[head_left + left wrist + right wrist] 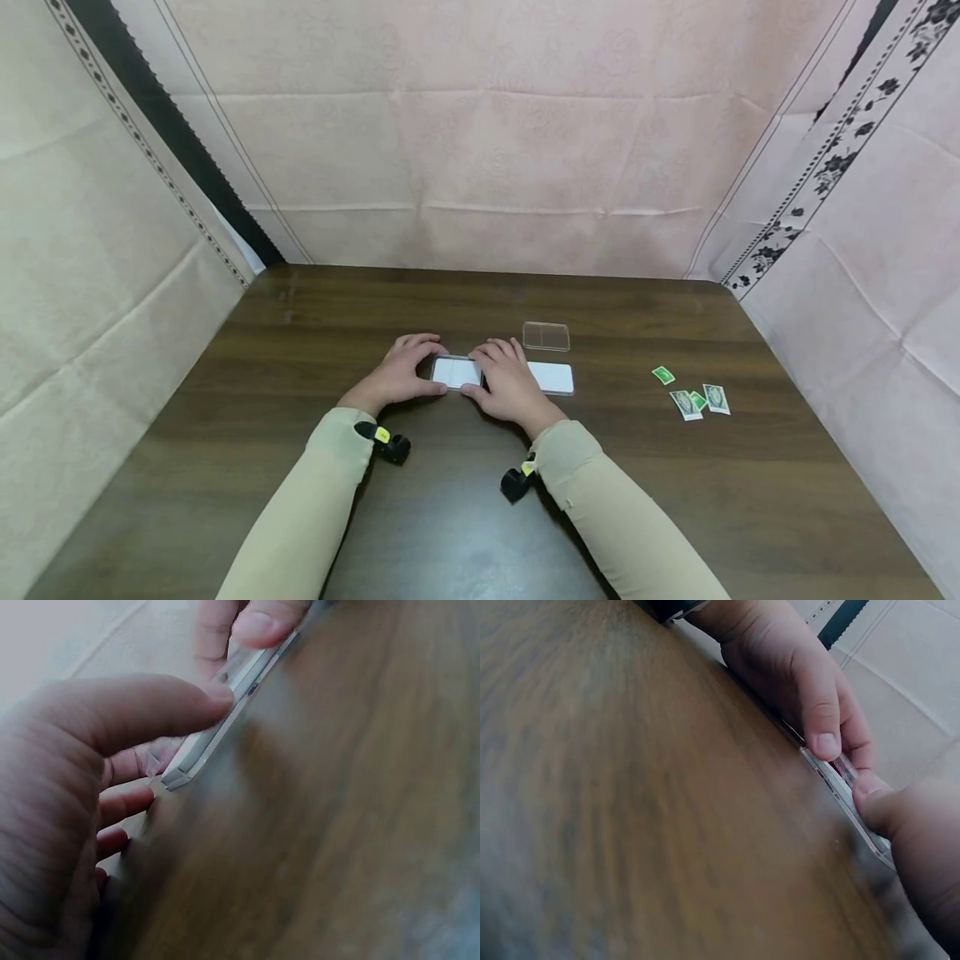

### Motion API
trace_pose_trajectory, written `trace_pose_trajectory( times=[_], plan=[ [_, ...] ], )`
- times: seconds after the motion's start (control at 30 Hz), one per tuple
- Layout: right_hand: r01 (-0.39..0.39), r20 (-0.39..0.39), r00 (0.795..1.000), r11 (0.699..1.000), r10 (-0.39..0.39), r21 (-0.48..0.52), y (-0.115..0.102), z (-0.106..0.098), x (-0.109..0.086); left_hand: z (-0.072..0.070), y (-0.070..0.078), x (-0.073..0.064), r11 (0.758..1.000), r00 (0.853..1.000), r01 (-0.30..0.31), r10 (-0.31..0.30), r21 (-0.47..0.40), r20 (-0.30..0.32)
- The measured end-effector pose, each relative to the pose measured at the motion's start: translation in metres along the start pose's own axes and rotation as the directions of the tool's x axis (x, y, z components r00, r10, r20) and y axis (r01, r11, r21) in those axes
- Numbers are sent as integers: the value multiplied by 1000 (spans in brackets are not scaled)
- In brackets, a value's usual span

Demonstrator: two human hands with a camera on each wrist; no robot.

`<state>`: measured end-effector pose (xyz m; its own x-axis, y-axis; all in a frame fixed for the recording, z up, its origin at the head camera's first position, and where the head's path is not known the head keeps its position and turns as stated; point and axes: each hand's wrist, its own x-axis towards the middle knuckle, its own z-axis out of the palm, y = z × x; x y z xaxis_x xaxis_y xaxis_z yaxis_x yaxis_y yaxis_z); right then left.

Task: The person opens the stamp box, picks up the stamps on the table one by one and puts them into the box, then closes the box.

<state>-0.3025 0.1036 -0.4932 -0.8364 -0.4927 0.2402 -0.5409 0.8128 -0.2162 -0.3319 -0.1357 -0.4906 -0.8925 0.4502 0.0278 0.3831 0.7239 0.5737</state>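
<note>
A flat phone-like slab (pixel 457 372) with a white face and clear edging lies on the table between the two hands. My left hand (pixel 401 375) grips its left end, thumb on the near edge and fingers at the far side. At the right end my right hand (pixel 510 387) pinches it between thumb and fingers. Along the slab's edge (pixel 214 742) the left wrist view shows a small dark opening and bits of transparent film by the fingers. The right wrist view shows both thumbs at the slab's long edge (pixel 836 787). Whether the film is separate from the slab, I cannot tell.
A white rectangle (pixel 553 378) lies just right of the right hand, partly behind it. Beyond it is a clear rectangular frame or panel (pixel 546 336). Several small green and white packets (pixel 686 405) lie farther right on the wooden table (pixel 450 533). Pale cloth (pixel 480 167) hangs around the table.
</note>
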Motion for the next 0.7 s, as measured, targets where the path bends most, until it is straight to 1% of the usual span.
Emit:
trace_pose_trajectory(
  times=[0.13, 0.3, 0.57, 0.7],
  plan=[
    [-7, -7, 1000, 1000, 7, 9, 2, 0, 0, -1, -1, 1, 1000, 1000, 7, -7, -27, 2],
    [-31, 3, 1000, 999, 31, 29, 3, 1, 1, -1, -3, 1, 999, 1000, 20, -20, -41, 12],
    [-86, -28, 996, 996, 86, 0, 4, -1, 3, -1, -3, 2, 1000, 1000, 19, -20, -13, -12],
    [-132, -44, 990, 991, 133, 25, 4, -2, 5, -1, -2, 1, 999, 999, 40, -40, 5, -17]
  ],
)
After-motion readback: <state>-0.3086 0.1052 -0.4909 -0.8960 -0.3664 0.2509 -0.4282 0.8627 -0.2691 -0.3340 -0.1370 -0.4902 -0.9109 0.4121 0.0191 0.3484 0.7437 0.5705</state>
